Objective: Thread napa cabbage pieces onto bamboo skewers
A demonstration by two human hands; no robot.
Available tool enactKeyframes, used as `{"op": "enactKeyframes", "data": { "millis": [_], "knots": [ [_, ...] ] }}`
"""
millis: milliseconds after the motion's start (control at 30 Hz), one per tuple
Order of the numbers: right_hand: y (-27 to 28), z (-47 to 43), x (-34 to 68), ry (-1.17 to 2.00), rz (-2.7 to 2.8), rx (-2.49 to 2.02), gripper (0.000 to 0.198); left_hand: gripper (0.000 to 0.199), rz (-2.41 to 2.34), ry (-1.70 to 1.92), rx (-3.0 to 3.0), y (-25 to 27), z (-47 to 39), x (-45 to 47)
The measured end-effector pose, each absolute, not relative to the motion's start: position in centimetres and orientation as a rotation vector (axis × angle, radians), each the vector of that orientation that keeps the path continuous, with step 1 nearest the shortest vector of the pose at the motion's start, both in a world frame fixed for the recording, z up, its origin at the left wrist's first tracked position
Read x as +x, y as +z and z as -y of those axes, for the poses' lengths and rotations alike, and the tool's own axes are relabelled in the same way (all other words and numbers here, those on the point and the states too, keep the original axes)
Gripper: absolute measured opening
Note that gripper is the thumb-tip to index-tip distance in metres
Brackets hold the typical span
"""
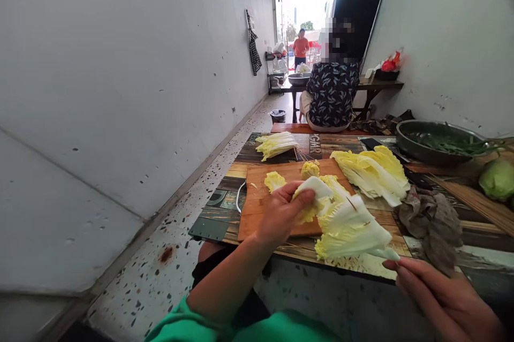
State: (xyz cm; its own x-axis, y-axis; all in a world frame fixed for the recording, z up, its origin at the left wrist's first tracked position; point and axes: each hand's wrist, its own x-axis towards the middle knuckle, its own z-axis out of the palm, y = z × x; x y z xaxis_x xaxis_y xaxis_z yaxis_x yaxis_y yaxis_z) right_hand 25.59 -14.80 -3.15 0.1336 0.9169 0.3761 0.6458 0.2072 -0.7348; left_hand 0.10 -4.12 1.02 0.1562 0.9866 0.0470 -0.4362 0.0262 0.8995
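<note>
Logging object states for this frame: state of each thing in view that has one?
Left hand: gripping the held cabbage leaves
Right hand: pinching their far end
Held cabbage leaves: stretched between both hands
Cutting board: flat, partly covered
Loose leaf pile: overlapping
Gray cloth: crumpled
Metal bowl: upright, holding greens
Thin sticks: lying side by side
Checked cloth: hanging

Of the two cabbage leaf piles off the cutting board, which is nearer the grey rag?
The right-hand pile, almost reaching the rag; the other pile lies beyond the cutting board.
</note>
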Motion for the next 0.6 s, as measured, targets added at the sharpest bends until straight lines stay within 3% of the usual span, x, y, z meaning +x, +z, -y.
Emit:
{"op": "enactKeyframes", "data": {
  "millis": [233,600],
  "knots": [
    [-1.5,14.5,23.7,0.436,1.678,-1.400,0.020,0.045,-0.738,1.149,0.700,1.0,4.7,0.5],
    [-2.6,14.3,24.3,0.385,1.784,-1.403,0.027,0.040,-0.765,1.191,0.714,0.6,4.5,0.7]
  ]
}}
